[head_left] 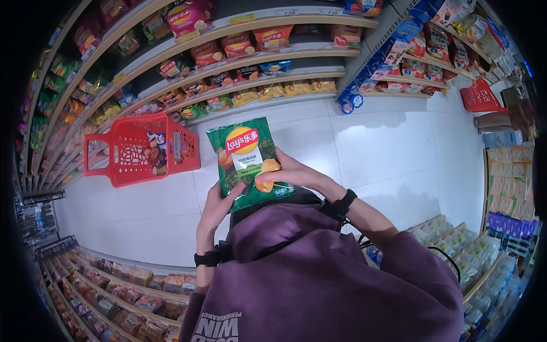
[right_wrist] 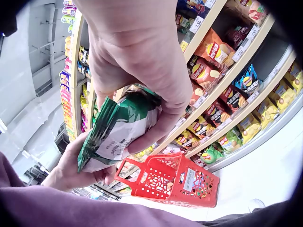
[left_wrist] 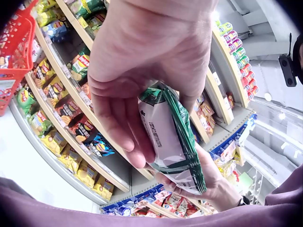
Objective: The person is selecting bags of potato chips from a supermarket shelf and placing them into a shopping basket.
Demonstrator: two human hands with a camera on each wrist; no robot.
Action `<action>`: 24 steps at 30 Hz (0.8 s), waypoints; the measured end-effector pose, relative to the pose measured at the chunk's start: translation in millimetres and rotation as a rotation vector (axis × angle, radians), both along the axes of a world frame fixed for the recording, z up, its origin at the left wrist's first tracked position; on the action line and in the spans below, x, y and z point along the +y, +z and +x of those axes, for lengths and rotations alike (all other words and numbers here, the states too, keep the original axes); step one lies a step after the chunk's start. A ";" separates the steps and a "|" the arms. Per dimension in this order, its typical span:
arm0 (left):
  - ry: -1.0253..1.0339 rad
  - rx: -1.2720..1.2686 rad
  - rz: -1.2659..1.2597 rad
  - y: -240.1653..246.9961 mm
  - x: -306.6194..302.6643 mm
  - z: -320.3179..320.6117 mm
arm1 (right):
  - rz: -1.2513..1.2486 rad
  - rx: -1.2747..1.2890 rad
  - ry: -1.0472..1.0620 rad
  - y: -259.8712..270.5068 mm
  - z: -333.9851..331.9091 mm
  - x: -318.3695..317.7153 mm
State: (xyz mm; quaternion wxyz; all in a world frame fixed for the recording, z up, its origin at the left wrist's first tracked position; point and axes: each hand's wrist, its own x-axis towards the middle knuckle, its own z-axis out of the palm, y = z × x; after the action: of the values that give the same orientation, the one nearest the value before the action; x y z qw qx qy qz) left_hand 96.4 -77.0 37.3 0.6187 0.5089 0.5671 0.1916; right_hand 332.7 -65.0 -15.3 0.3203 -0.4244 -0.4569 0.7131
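Holding green chip bag (head_left: 249, 162) in left hand (head_left: 213, 208) and right hand (head_left: 290, 171) grip; logo (head_left: 241, 141) head-view only, pale back (left_wrist: 163, 137) wrist-view.

We're wearing a purple sweatshirt (head_left: 319, 273), soft and pretty baggy. It's got chunky white lettering (head_left: 219, 328) printed low on it. "WIN" is the bit we can read, and the smaller line next to it is too tiny to make out. The sleeves are shoved up, so our forearms are bare. There's a wide black left wrist strap (head_left: 208, 257) and a matching black right wrist strap (head_left: 342, 204), both matte with a blocky bit on them. A thin black cable (head_left: 450, 259) loops over the right sleeve (head_left: 410, 251). Our left hand (head_left: 219, 202) and right hand (head_left: 290, 171) are bare.
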 end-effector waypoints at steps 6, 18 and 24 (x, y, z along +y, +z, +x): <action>0.090 -0.037 -0.049 3.6 -4.2 5.0 | -0.006 -0.004 0.033 3.6 1.3 2.6; 0.110 -0.014 -0.173 -30.2 10.1 18.7 | -0.126 0.030 -0.046 -19.9 12.6 5.7; 0.172 -0.069 -0.192 -64.6 30.3 47.0 | -0.201 0.165 -0.164 -61.2 28.0 19.8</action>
State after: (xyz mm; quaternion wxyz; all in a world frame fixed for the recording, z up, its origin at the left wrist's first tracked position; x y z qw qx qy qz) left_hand 143.4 -46.7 -27.2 0.6650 0.3900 0.6026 0.2062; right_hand 360.7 -45.2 -76.4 0.3700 -0.4302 -0.3190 0.7592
